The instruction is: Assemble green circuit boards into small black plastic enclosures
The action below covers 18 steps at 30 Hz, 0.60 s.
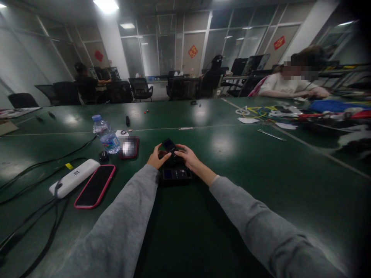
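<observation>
Between my two hands is a small black handheld device with a dark screen [169, 145], tilted and raised off the table. My left hand [158, 157] grips its left side, the thumb lying across the front. On the other side my right hand [188, 157] holds it with fingers and thumb. Just below, nearer to me, a second black device [175, 174] lies flat on the green table [246, 162], its dark screen at the left and buttons at the right. The held device's lower part is partly covered by my thumbs.
To the left lie a phone with a pink case [95, 187], a white power bank [75, 178], black cables [55, 216] and a water bottle [106, 135]. A wrench [271, 135] and a heap of cables [272, 112] are at the right. Across the table sits a person [290, 83].
</observation>
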{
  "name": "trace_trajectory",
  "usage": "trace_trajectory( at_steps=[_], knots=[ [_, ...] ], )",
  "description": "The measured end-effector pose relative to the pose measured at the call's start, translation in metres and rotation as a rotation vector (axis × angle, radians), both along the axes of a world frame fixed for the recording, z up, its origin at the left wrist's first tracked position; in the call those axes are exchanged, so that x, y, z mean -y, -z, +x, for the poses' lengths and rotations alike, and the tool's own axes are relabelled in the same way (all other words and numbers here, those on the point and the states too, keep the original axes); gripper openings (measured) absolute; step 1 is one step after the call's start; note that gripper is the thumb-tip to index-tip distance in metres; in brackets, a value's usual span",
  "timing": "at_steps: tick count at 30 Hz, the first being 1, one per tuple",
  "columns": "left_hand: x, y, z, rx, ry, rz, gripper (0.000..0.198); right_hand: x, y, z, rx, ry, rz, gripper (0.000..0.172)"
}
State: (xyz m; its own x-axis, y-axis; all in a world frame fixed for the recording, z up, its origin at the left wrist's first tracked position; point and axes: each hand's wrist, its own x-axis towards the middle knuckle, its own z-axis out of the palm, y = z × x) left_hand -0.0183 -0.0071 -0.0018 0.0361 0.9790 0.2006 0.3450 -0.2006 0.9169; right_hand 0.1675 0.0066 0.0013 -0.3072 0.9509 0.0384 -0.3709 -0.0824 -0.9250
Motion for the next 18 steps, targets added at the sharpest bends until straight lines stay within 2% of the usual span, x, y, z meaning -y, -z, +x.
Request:
trace_trajectory(
  at_steps=[4,8,18],
  knots=[
    [-0.005,0.002,-0.001,0.190,0.039,-0.073,0.095,0.000,0.001,0.001,0.006,-0.023,0.017,0.057],
    [-0.008,-0.001,-0.003,0.343,0.068,-0.137,0.097,0.000,0.003,0.000,0.042,-0.047,0.057,0.056],
    [-0.001,-0.012,-0.003,0.426,0.093,-0.201,0.087,-0.001,0.003,0.000,0.082,-0.060,0.068,0.056]
  ],
)
